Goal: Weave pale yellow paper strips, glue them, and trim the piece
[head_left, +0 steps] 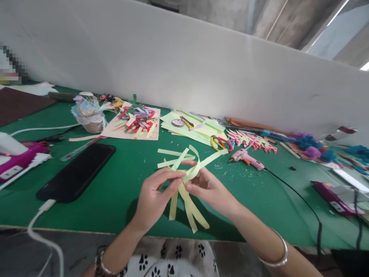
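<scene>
Pale yellow-green paper strips (190, 206) fan out between my hands, above the front middle of the green table. My left hand (157, 188) pinches the strips near the point where they cross, thumb against index finger. From the other side my right hand (209, 186) grips them too, its fingers curled around a strip that loops upward. Several strip ends point away to the left and upper right, while others hang toward me. The exact joint between the strips is partly hidden by my fingertips.
Beyond my hands are scissors (220, 143), a pink glue gun (247, 158) with a black cord, and a pink sheet (115, 129) piled with coloured scraps. A black phone (76, 173) lies left, plugged into a white cable. A purple power strip (334, 198) sits right.
</scene>
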`<state>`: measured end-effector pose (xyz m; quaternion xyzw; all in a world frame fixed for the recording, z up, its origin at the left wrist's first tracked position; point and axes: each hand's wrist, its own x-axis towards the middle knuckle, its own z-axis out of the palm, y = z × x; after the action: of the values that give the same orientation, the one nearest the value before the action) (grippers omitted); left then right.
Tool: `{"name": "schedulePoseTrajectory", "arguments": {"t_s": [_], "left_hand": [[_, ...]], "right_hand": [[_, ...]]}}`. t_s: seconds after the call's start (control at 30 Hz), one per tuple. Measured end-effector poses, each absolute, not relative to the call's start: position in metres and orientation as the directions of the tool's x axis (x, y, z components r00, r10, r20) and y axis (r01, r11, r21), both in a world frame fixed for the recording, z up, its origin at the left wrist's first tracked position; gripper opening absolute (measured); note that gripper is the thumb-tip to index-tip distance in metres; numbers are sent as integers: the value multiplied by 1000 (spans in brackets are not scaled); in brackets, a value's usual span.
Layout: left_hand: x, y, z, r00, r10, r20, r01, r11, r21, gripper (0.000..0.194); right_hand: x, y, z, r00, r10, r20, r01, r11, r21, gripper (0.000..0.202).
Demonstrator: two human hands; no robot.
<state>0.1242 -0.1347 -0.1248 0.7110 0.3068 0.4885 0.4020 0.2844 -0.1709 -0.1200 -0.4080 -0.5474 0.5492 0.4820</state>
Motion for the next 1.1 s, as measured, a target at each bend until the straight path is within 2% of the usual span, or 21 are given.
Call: {"name": "schedulePoseTrajectory", "arguments": {"t_s": [0.17, 0.33, 0.57, 0.67, 0.83, 1.1], "left_hand": [[125, -133, -126, 336, 832, 442, -21, -463, 886, 12], [125, -132, -127, 325, 827, 459, -19, -480, 877, 12], [126, -132, -129, 328, 851, 411, 22, -442, 897, 18], [126, -133, -128, 309, 861, 404, 49, -439, 897, 18], [125, -134, -125, 309, 872, 380, 51, -415, 909, 16], [121, -132, -121, 345, 885, 314, 122, -374, 919, 15]], "right_hand": [[280, -166, -118, -200, 974, 106, -17, 105, -994, 20], [278, -164, -115, -163, 981, 103, -52, 95, -994, 19], [277, -162, -115, -194, 977, 87, -107, 67, -992, 18], [277, -164, -116, -158, 983, 96, -41, 91, -995, 17], [278, -167, -115, -57, 983, 174, 168, 181, -969, 18], [279, -165, -112, -22, 973, 228, 297, 224, -928, 18]]}}
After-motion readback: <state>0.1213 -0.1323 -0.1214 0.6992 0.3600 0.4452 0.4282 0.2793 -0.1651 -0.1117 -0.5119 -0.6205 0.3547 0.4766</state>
